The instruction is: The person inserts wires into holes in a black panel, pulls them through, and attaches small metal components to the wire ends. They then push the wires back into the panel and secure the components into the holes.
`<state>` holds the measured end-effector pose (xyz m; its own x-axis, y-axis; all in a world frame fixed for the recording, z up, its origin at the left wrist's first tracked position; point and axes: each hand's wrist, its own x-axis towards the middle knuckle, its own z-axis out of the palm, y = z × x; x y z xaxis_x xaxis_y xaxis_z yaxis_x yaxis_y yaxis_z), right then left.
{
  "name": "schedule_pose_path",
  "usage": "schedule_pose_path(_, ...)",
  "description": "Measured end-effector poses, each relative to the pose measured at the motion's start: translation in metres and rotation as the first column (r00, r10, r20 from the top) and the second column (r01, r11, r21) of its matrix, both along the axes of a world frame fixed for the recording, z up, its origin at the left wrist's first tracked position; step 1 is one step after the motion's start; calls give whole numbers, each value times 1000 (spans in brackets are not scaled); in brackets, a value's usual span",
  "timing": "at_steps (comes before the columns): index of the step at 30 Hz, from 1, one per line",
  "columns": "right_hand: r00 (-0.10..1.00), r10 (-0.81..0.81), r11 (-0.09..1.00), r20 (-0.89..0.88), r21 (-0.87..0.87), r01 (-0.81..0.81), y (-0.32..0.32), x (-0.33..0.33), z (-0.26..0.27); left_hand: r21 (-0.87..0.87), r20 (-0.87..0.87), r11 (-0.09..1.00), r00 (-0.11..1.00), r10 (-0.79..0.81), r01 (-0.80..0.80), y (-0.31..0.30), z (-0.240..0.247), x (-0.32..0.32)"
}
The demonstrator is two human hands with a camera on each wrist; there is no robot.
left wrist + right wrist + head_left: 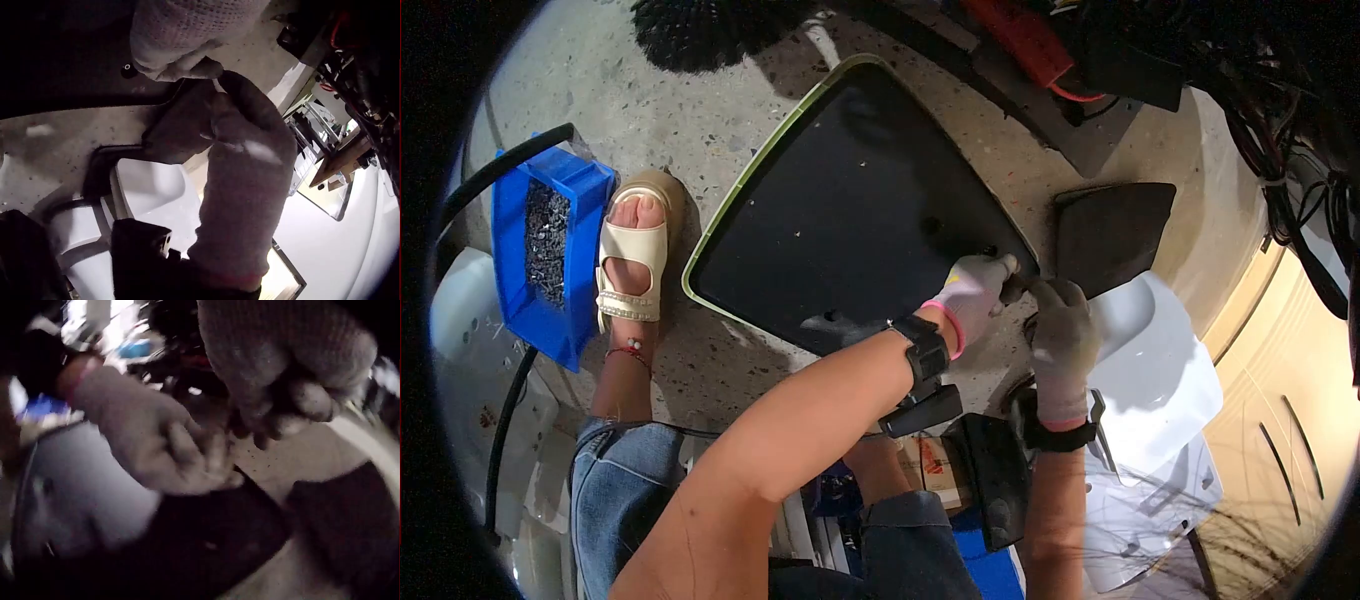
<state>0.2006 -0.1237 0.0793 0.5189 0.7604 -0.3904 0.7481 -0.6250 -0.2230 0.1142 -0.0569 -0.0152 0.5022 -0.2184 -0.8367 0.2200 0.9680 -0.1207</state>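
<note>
Above the right edge of a black panel (850, 200) with a light green rim, both gloved hands meet. The left hand (975, 287) (194, 37) (147, 434) has its fingers bent and pinches at a small thing, of which a pale bit (218, 85) shows in the left wrist view. Beside it, the right hand (1062, 330) (244, 169) (284, 362) curls its thumb and fingers onto the same small spot. Most of that thing is hidden by the gloves, so its shape cannot be told.
A dark flat piece (1112, 232) lies right of the panel, with white plastic parts (1155, 370) nearer the body. On the left stand a blue bin (580, 215) of dark bits and a sandalled foot (632, 260). Cables (1275, 150) hang at the upper right.
</note>
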Motion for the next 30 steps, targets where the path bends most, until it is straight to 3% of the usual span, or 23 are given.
schedule_pose_path(1, 954, 262, 965, 144, -67, -254, 4, 5, 1, 1, 2, 1000, 1000, 0, 0, -9, -5, 3)
schedule_pose_path(2, 822, 506, 862, 260, -166, -478, 6, 7, -1, 1, -9, 995, 995, 104, -104, -24, -13, 7)
schedule_pose_path(3, 823, 506, 863, 259, -166, -478, 7, 3, -2, -1, -22, 979, 979, 205, -205, -22, -8, 6)
schedule_pose_path(4, 991, 70, 991, 113, 104, -82, 8, -5, -4, -4, -25, 979, 979, 204, -204, -18, -5, 4)
schedule_pose_path(5, 929, -344, 887, -136, 279, 369, 9, -9, -5, -11, -11, 991, 991, 131, -131, -14, -3, 2)
schedule_pose_path(6, 930, -343, 887, -136, 278, 368, 9, -8, -4, -14, 5, 998, 998, 60, -60, -5, 2, 1)
schedule_pose_path(8, 583, -738, 648, -339, -113, 753, 6, -10, 0, -11, 7, 997, 997, 75, -75, -8, 1, 3)
schedule_pose_path(9, 658, -624, 728, -421, -9, 685, -2, -14, -7, -7, 9, 996, 996, 90, -90, -8, 2, 3)
schedule_pose_path(10, 657, -625, 727, -422, -8, 687, -6, -12, -10, -6, 9, 996, 996, 88, -88, -8, 2, 3)
schedule_pose_path(11, 886, -347, 893, -308, 181, 413, -8, -12, -15, 11, 11, 996, 996, 87, -87, -8, 2, 1)
schedule_pose_path(12, 991, -30, 947, -131, 315, 71, -6, -12, -18, 26, 13, 996, 996, 87, -87, -6, 4, 0)
schedule_pose_path(13, 997, 72, 965, -39, 257, -59, -2, -9, -14, 25, 12, 996, 996, 86, -86, -4, 5, 0)
schedule_pose_path(14, 997, 71, 965, -39, 255, -58, -2, -7, -13, 22, 0, 995, 995, 99, -99, -2, 6, 1)
schedule_pose_path(16, 953, 295, 932, 69, 200, -303, -1, -4, -12, 19, -10, 993, 993, 114, -114, -3, 4, 2)
schedule_pose_path(17, 953, 296, 931, 69, 200, -304, -1, -7, -13, 58, 16, 997, 998, 59, -60, -7, -1, 1)
schedule_pose_path(18, 993, -35, 931, -112, 358, 73, -3, -14, -15, 98, 41, 995, 999, 2, -6, -6, -1, 0)
schedule_pose_path(19, 885, -326, 785, -332, 427, 449, -4, -18, -16, 98, 41, 995, 999, 2, -6, -7, 0, 0)
schedule_pose_path(20, 885, -325, 785, -333, 427, 449, -3, -17, -12, 59, 30, 997, 999, 37, -39, -7, 1, 0)
schedule_pose_path(22, 781, -527, 812, -335, 72, 579, 0, -12, 0, 19, 20, 997, 997, 71, -71, -7, 2, 0)
schedule_pose_path(24, 768, -508, 824, -389, 41, 565, -5, -10, 1, -18, 5, 997, 997, 76, -76, -7, 1, 1)
schedule_pose_path(26, 665, -681, 729, -306, -196, 656, 10, -10, 7, -35, 13, 989, 990, 144, -143, -7, 4, 0)
schedule_pose_path(28, 690, -653, 749, -313, -136, 648, 11, -10, 4, -51, 17, 976, 977, 211, -210, -9, 4, -2)
schedule_pose_path(30, 617, -734, 680, -284, -316, 662, 10, -7, 5, -32, 86, 967, 963, 256, -255, -10, 6, -4)
